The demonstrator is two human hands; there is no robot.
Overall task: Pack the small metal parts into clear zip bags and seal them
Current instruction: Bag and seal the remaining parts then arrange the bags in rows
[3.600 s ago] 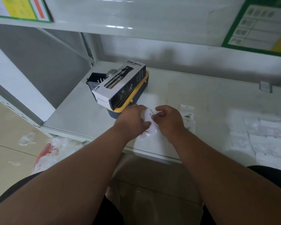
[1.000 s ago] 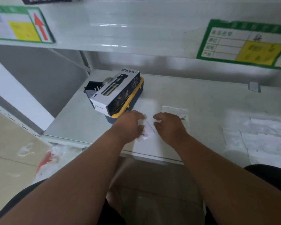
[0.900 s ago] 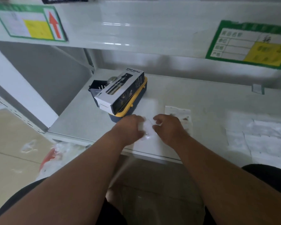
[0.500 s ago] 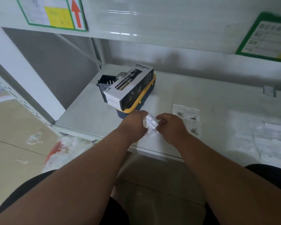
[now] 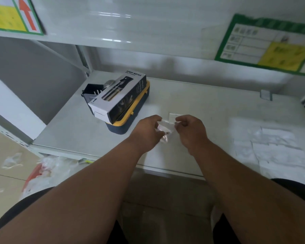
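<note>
Both hands meet just above the front part of a pale metal shelf [image 5: 209, 103], holding one small clear zip bag [image 5: 165, 127] between them. The left hand [image 5: 148, 131] pinches the bag's left side with curled fingers and thumb; the right hand [image 5: 192, 131] pinches its upper right corner, fingers curled in. The bag hangs slightly crumpled between the two hands, lifted off the shelf. A small metal part [image 5: 167, 132] shows through the plastic near the left hand's fingertips; its exact shape is too small to tell.

Just behind the hands, another flat clear bag [image 5: 173, 115] lies on the shelf, mostly hidden. To the right, well apart from the hands, a spread of flat clear bags [image 5: 271, 143] covers the shelf surface. To the left of the hands sits a dark blue case with a yellow rim [image 5: 130, 118], and a white-and-black carton marked "SPRAY BOTTLE" [image 5: 118, 95] rests tilted on top of it. Behind the carton stands a small black holder [image 5: 91, 88].

Green-bordered labels are stuck to the shelf edge above, one at left [image 5: 12, 16] with a red arrow, one at right [image 5: 271, 44] with a yellow patch. Crumpled plastic [image 5: 48, 169] lies on the floor at lower left.
</note>
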